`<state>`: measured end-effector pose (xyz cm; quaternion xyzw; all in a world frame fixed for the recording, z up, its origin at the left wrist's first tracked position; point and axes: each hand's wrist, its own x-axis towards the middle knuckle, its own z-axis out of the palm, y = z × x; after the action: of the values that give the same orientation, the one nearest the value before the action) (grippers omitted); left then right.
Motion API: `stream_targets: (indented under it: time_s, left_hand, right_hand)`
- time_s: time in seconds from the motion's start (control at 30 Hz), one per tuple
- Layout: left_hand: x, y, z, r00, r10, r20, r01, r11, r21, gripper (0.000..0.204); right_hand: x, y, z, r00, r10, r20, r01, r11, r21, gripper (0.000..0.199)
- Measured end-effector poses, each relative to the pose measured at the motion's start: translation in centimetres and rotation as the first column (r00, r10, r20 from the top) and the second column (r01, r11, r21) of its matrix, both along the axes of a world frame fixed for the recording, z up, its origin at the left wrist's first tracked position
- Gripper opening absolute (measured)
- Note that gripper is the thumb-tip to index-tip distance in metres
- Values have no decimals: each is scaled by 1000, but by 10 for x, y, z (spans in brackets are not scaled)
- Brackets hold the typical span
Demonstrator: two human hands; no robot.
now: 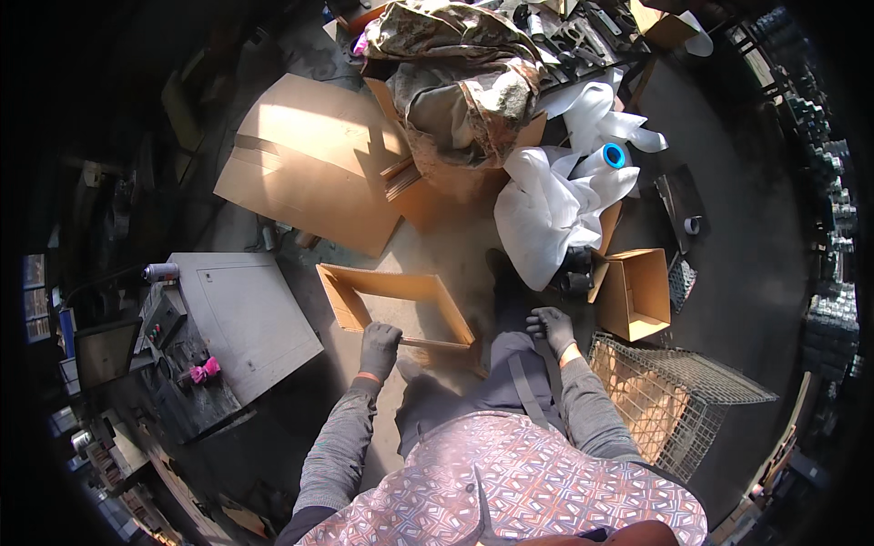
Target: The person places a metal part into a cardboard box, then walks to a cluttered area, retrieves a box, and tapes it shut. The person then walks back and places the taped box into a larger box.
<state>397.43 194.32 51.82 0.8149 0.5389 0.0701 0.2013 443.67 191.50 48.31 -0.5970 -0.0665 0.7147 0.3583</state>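
My left hand (381, 348), in a dark grey glove, is closed on the near edge of a cardboard box (458, 316) in front of my legs. The box stands open at the top, and a grey surface like the floor shows inside its walls. My right hand (551, 328), gloved the same way, is in the air to the right of the box, above my right knee. Its fingers are loosely bent and apart, with nothing visible in them. Nearest to it on the right is a smaller open cardboard box (633, 293).
Flattened cardboard (309, 164) lies ahead on the left. A camouflage cloth (464, 91) covers a large carton, beside white wrapping sheets (555, 209) and a roll with a blue core (614, 156). A wire basket (683, 387) stands right, a grey cabinet (246, 309) left.
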Motion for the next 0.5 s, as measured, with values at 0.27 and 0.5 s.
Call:
stream_targets:
  time_s: [0.27,0.5]
  left_hand:
    - [75,80,23,983,-38,-181,24,997,-79,11]
    - [116,123,85,950,-129,-285,116,991,-59,12]
  right_hand:
    - [43,203,-4,873,373,314,-414,907,73,36]
    - [2,309,59,310,627,714,-872,487,-49,92]
